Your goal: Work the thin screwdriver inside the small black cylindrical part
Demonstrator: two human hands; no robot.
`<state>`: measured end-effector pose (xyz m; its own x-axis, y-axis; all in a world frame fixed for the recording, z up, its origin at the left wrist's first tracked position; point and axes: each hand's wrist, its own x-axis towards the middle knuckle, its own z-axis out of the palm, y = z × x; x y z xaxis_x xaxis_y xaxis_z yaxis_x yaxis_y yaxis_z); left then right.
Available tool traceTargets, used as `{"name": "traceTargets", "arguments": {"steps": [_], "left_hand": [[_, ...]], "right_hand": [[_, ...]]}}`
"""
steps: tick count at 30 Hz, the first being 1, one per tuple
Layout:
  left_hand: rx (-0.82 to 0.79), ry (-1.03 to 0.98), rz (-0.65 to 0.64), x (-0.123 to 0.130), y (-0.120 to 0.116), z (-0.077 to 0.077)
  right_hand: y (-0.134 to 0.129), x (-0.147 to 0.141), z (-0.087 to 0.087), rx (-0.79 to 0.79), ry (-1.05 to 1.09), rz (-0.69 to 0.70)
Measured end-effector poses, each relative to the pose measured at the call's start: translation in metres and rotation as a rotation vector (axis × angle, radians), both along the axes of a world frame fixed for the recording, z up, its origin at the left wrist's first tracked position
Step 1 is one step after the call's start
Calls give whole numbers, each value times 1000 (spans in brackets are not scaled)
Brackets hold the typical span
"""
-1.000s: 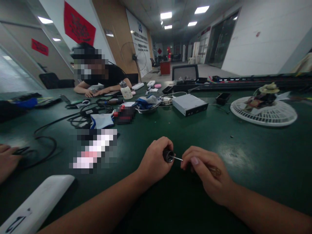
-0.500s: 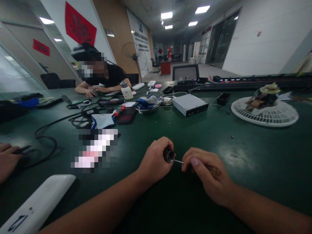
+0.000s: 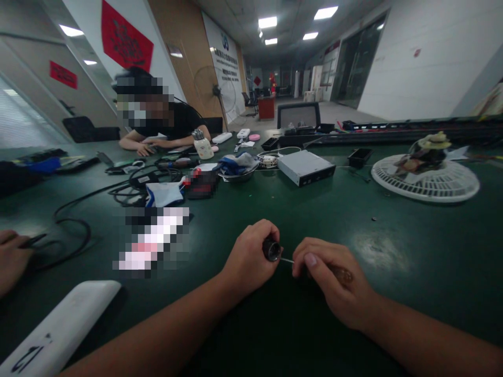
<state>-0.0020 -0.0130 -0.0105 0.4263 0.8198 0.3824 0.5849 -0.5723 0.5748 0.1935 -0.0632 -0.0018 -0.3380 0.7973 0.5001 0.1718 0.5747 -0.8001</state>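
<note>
My left hand [image 3: 251, 256] is closed around a dark cylindrical part [image 3: 272, 250], whose round hollow end faces me. Most of that part is hidden by the fingers, so its kind cannot be told. In my right hand [image 3: 330, 272] is a screwdriver [image 3: 345, 275] with a brownish translucent handle. Its thin metal shaft points left and reaches the dark part near my left fingertips. Whether the tip sits in a screw is hidden. Both hands are just above the green table [image 3: 298, 330].
An optical drive [image 3: 304, 166] lies ahead, with a bowl holding blue-white cloth [image 3: 238, 164] left of it. A white fan grille [image 3: 426, 180] with a motor stands right. A white case [image 3: 63, 330] lies near left. Another person's hand [image 3: 13, 256] is at the left edge; another person [image 3: 173, 123] sits opposite.
The whole view has shifted very slightly. Both hands keep nearly the same pose, with the screwdriver still against the dark part.
</note>
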Motion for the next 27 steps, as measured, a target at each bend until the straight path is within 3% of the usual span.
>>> {"name": "traceTargets", "arguments": {"steps": [6,13,19,24,27], "left_hand": [[0,-10,6,0,0,-1],[-8,-11,5,0,-1,0],[-18,-26,-7,0,0,0],[-8,-17,3,0,0,0],[-19,-14,0,0,-1,0]], "right_hand": [[0,-1,-3,-12,35,-111],[0,0,1,-13,3,12],[-1,0,-2,-24,24,-115],[0,0,1,10,27,14],[0,-1,-1,7,4,4]]}}
